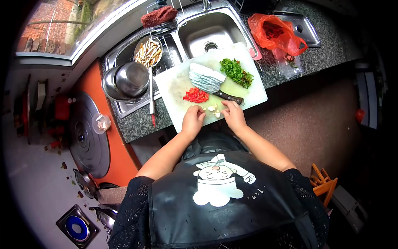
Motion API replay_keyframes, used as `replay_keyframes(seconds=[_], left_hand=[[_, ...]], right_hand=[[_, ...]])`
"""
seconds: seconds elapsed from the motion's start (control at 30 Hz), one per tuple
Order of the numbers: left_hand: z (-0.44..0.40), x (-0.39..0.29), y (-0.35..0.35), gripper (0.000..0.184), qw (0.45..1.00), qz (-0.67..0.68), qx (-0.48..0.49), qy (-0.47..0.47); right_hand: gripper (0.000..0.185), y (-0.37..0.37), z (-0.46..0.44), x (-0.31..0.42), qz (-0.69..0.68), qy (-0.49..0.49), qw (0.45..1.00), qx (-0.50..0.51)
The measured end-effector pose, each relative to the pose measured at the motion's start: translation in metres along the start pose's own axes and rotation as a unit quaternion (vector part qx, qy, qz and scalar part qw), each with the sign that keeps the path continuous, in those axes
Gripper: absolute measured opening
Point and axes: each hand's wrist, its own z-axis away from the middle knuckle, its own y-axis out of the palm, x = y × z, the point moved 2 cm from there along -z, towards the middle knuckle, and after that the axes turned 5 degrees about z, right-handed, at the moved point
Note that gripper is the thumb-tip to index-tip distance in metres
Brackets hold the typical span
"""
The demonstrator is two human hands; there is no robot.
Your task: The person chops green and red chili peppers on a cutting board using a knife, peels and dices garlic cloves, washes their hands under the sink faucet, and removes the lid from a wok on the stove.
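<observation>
My left hand point(193, 121) rests at the near edge of the white cutting board point(171, 81), fingertips pinched together; what they hold, if anything, is too small to make out. On the other side of the garlic cloves point(212, 108), my right hand point(234, 115) has its fingers curled closed, their content hidden. A cleaver point(206, 78) with a dark handle lies flat on the board just beyond the hands. Chopped red pepper point(196, 95) is heaped left of the blade, and chopped green pepper point(236, 73) to its right.
Behind the board is a steel sink point(213, 31). Metal bowls point(126, 81) and a strainer of pale cut strips point(148, 53) stand at the left. A red plastic bag point(275, 35) and a steel tray point(304, 27) sit on the right counter.
</observation>
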Motion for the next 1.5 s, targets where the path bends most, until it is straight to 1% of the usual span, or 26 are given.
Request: replay_keyframes(seconds=[0.03, 0.1, 0.13, 0.23, 0.27, 0.37, 0.4, 0.5, 0.53, 0.63, 0.67, 0.7, 0.77, 0.8, 0.83, 0.87, 0.9, 0.97, 1.07, 1.17, 1.2, 1.23, 1.3, 1.4, 1.5], left_hand=[[-0.001, 0.000, -0.005, 0.016, 1.000, -0.015, -0.016, 0.021], [-0.005, 0.003, -0.016, 0.020, 0.990, -0.092, -0.054, 0.097], [-0.009, 0.004, -0.021, 0.022, 0.979, -0.131, -0.074, 0.136], [-0.018, 0.014, -0.026, 0.024, 0.971, -0.167, -0.120, 0.118], [-0.021, 0.019, -0.027, 0.037, 0.978, -0.173, -0.090, 0.074], [-0.025, 0.027, -0.025, 0.051, 0.971, -0.152, -0.155, 0.098], [-0.026, 0.031, -0.024, 0.065, 0.975, -0.153, -0.140, 0.083], [-0.034, 0.038, -0.020, 0.071, 0.975, -0.141, -0.137, 0.108], [-0.038, 0.035, -0.020, 0.073, 0.974, -0.149, -0.125, 0.113], [-0.053, 0.028, -0.018, 0.078, 0.971, -0.180, -0.082, 0.133], [-0.059, 0.024, -0.016, 0.079, 0.968, -0.191, -0.069, 0.144], [-0.065, 0.021, -0.014, 0.080, 0.965, -0.201, -0.057, 0.156], [-0.073, 0.017, -0.011, 0.074, 0.960, -0.218, -0.038, 0.174], [-0.076, 0.015, -0.010, 0.073, 0.955, -0.226, -0.028, 0.191], [-0.078, 0.014, -0.008, 0.071, 0.949, -0.235, -0.016, 0.208], [-0.079, 0.011, -0.007, 0.057, 0.947, -0.218, -0.015, 0.234], [-0.081, 0.008, -0.005, 0.052, 0.943, -0.214, -0.006, 0.256], [-0.084, 0.005, -0.002, 0.042, 0.932, -0.204, 0.012, 0.298], [-0.093, 0.007, -0.003, 0.023, 0.914, -0.189, -0.012, 0.358], [-0.113, 0.015, -0.014, 0.013, 0.913, -0.142, -0.037, 0.381], [-0.115, 0.011, -0.019, 0.013, 0.918, -0.125, -0.062, 0.371], [-0.118, 0.014, -0.021, 0.013, 0.922, -0.116, -0.064, 0.365], [-0.116, 0.010, -0.025, 0.012, 0.923, -0.108, -0.051, 0.367], [-0.114, 0.008, -0.028, 0.012, 0.934, -0.071, -0.037, 0.348], [-0.105, -0.002, -0.036, 0.012, 0.917, -0.141, -0.096, 0.360]], right_hand=[[0.029, -0.004, 0.003, 0.002, 0.049, -0.049, 0.997, -0.020], [0.030, -0.016, 0.002, 0.013, 0.145, -0.150, 0.976, -0.063], [0.032, -0.024, -0.004, 0.025, 0.182, -0.162, 0.968, -0.052], [0.034, -0.019, -0.029, 0.025, 0.312, -0.187, 0.927, -0.097], [0.037, -0.015, -0.038, 0.018, 0.335, -0.175, 0.924, -0.048], [0.038, -0.013, -0.058, 0.020, 0.372, -0.100, 0.921, 0.066], [0.036, -0.015, -0.063, 0.021, 0.366, -0.070, 0.923, 0.093], [0.031, -0.025, -0.061, 0.034, 0.289, -0.040, 0.952, 0.087], [0.030, -0.035, -0.058, 0.048, 0.263, -0.006, 0.960, 0.096], [0.029, -0.042, -0.046, 0.043, 0.183, 0.002, 0.982, 0.050], [0.025, -0.043, -0.040, 0.037, 0.134, -0.005, 0.991, 0.030], [0.024, -0.046, -0.034, 0.034, 0.105, 0.015, 0.994, 0.016], [0.024, -0.051, -0.018, 0.030, 0.048, 0.056, 0.997, -0.011], [0.024, -0.054, -0.010, 0.029, 0.022, 0.051, 0.998, -0.038], [0.024, -0.056, -0.004, 0.027, 0.016, 0.058, 0.998, -0.036], [0.023, -0.060, 0.002, 0.024, 0.011, 0.066, 0.997, -0.035], [0.023, -0.063, 0.008, 0.020, 0.005, 0.075, 0.997, -0.034], [0.026, -0.068, 0.018, 0.014, 0.021, 0.068, 0.997, -0.040], [0.029, -0.077, 0.032, 0.013, 0.050, 0.073, 0.996, -0.019], [0.028, -0.079, 0.045, 0.012, 0.070, 0.054, 0.996, -0.005], [0.026, -0.078, 0.050, 0.014, 0.053, 0.044, 0.998, -0.005], [0.026, -0.076, 0.054, 0.012, 0.044, 0.045, 0.998, -0.007], [0.025, -0.069, 0.060, 0.006, 0.022, 0.042, 0.999, -0.011], [0.025, -0.066, 0.061, 0.002, -0.007, 0.063, 0.998, 0.013], [0.024, -0.064, 0.059, -0.003, -0.031, 0.102, 0.993, 0.046]])
